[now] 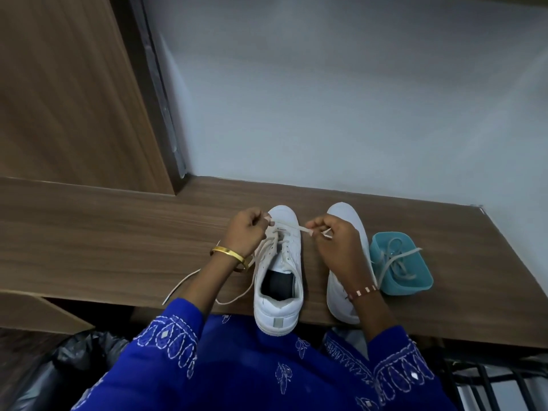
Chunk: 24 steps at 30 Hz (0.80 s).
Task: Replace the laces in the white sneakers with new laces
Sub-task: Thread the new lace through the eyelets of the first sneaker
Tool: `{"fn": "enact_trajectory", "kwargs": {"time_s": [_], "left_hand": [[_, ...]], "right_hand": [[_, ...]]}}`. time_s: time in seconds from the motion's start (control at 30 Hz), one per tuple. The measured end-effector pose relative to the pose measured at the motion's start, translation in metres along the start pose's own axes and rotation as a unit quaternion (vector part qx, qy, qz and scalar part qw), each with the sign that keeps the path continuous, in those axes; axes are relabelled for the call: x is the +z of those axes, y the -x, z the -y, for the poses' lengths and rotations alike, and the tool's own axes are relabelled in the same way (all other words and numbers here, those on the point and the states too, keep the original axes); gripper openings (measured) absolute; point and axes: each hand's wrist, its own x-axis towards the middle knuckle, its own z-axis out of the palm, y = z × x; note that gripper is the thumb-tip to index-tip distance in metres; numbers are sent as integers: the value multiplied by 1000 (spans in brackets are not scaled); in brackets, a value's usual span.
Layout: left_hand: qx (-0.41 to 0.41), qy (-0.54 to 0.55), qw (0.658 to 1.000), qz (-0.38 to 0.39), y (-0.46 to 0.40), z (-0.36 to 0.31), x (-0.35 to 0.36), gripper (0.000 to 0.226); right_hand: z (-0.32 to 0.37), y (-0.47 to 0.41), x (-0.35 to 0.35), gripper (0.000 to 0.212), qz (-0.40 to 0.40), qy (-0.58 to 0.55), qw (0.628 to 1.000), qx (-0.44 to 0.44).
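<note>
White lace (286, 225) spans the left sneaker's (278, 268) toe eyelets, pinched by both the left hand (247, 229) and right hand (332, 241); likely unlacing, next freeing lower rows.

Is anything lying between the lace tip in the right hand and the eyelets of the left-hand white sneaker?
Nothing visible does. The right hand pinches the cream lace just beside the white leather sneaker; the left hand holds the other stretch over its toe.
</note>
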Motion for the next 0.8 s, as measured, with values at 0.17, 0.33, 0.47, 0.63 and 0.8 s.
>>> {"fn": "enact_trajectory", "kwargs": {"time_s": [0.17,0.33,0.47,0.63,0.8], "left_hand": [[2,-9,1000,12,4,-2,4,21],[12,8,998,57,8,-15,17,18],[66,-134,989,17,6,-16,15,39],[56,-47,996,42,6,-17,18,39],[-49,108,992,43,7,-27,28,31]], "right_hand": [[10,5,17,19,-23,0,999,-31],[19,3,24,17,-28,11,998,-54],[19,3,20,14,-30,-1,998,-49],[22,5,19,19,-55,6,994,-96],[17,4,23,12,-137,-15,987,-87]]}}
